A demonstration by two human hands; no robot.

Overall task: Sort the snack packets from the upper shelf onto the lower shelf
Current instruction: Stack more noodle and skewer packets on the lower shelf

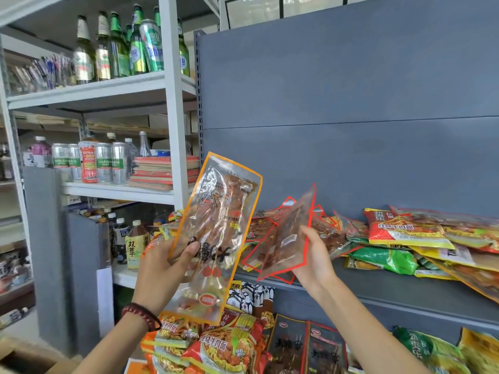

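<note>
Orange-edged clear packet (pixel 220 233) stands upright in my left hand (pixel 162 268), thumb curled over its front, near the left end of the upper shelf (pixel 378 288). My right hand (pixel 314 257) grasps a red-edged packet (pixel 286 238), tilted at that shelf's near edge. Noodle packs (pixel 216 344) lie below.

Orange-edged packet (pixel 216 236): clear plastic film, glossy, creased, with glare across its face.
Red-edged packet (pixel 286 238): the same clear glossy film, wrinkled.
Noodle packets (pixel 405 233), right end of the upper shelf (pixel 378 287): printed plastic, shiny.
Upper shelf and back panel (pixel 351 90): grey painted metal, matt, smooth.
White rack (pixel 172 103): painted metal, smooth.
Beer bottles (pixel 118 49): green glass, glossy.
Cans (pixel 112 163): bright metal.
Bracelet (pixel 140 315): dark red beads, dull sheen.
Box (pixel 27 357): brown cardboard, matt.
</note>
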